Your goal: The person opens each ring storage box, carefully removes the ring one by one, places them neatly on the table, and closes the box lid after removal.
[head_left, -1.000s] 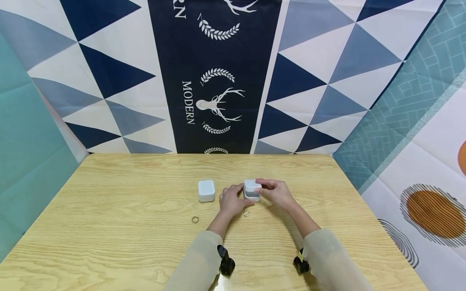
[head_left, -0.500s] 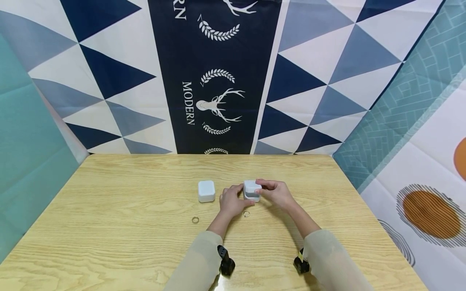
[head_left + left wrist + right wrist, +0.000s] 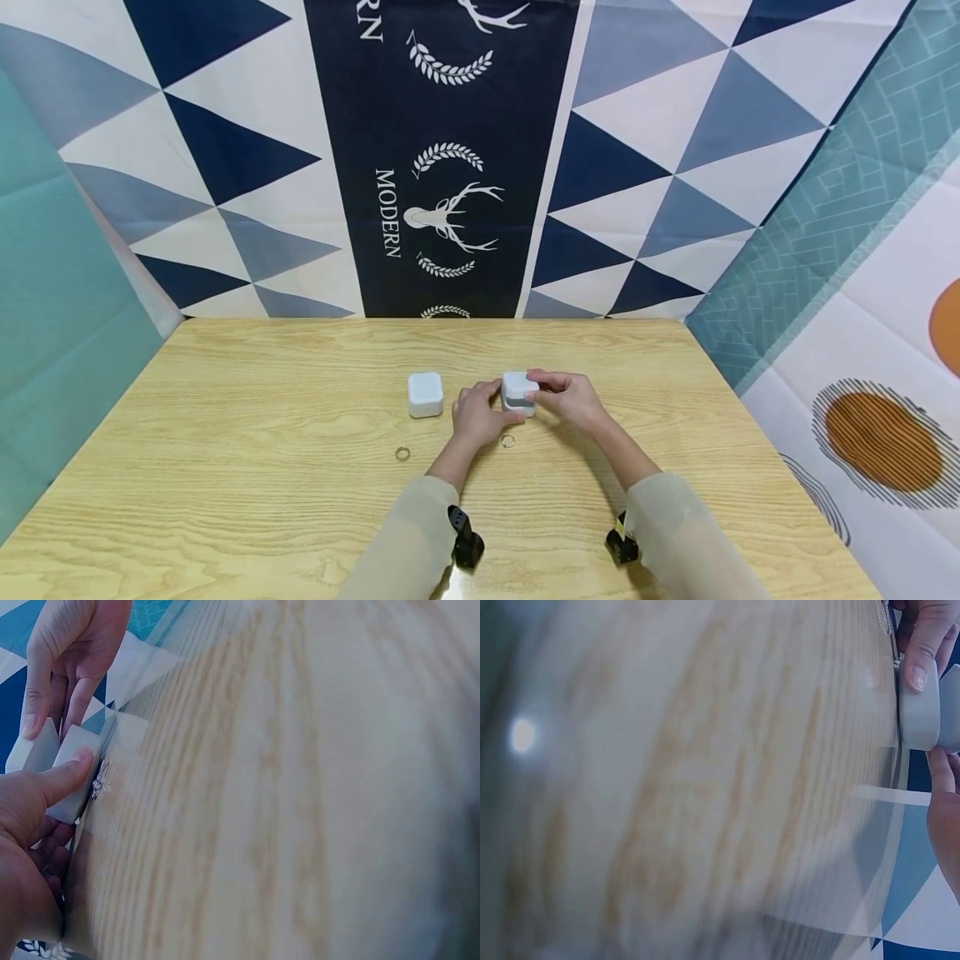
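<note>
A small white ring box [image 3: 516,384] stands on the table with its lid tilted partly up from its base. My left hand [image 3: 476,415] grips the base [image 3: 76,776] between thumb and fingers, its thumb on the near side. From the right, my right hand [image 3: 573,400] pinches the lid [image 3: 34,754] by its edge. In the left wrist view a wedge-shaped gap shows between lid and base; the inside of the box is hidden. Just in front of the box lies a thin ring [image 3: 508,442] with a small sparkling stone.
A second white box [image 3: 425,394], with its lid down, stands left of my left hand. In front of it a plain band ring [image 3: 402,454] lies on the wooden table [image 3: 262,467]. Patterned cloths [image 3: 442,167] hang behind and at both sides of the table.
</note>
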The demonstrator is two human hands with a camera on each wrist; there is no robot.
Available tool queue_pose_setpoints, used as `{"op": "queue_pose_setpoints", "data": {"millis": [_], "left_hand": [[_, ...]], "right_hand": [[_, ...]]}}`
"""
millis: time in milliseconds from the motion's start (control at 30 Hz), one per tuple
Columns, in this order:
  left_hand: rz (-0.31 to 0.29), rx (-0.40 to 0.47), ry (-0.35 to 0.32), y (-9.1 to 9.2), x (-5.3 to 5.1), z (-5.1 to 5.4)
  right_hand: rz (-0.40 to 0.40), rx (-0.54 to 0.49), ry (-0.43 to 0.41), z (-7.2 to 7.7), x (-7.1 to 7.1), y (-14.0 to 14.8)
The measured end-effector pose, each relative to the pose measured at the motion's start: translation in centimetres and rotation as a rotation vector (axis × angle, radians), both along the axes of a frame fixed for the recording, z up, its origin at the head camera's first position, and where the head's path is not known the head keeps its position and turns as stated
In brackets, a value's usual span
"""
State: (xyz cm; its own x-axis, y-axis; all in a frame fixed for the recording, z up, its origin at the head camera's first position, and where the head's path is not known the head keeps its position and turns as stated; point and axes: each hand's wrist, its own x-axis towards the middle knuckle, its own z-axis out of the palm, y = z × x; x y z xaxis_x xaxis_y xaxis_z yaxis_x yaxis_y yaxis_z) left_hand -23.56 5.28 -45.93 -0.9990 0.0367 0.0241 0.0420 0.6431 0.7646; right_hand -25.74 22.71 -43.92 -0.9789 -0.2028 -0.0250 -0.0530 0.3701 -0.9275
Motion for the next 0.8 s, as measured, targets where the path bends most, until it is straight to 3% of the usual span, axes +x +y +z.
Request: {"op": "queue_pose_setpoints", "data": {"millis": [800], "left_hand": [[0.002,-0.014,0.003,0.05,-0.22,-0.23]], "right_hand": [[0.016,-0.020,-0.004,-0.06,-0.16,0.10]]}}
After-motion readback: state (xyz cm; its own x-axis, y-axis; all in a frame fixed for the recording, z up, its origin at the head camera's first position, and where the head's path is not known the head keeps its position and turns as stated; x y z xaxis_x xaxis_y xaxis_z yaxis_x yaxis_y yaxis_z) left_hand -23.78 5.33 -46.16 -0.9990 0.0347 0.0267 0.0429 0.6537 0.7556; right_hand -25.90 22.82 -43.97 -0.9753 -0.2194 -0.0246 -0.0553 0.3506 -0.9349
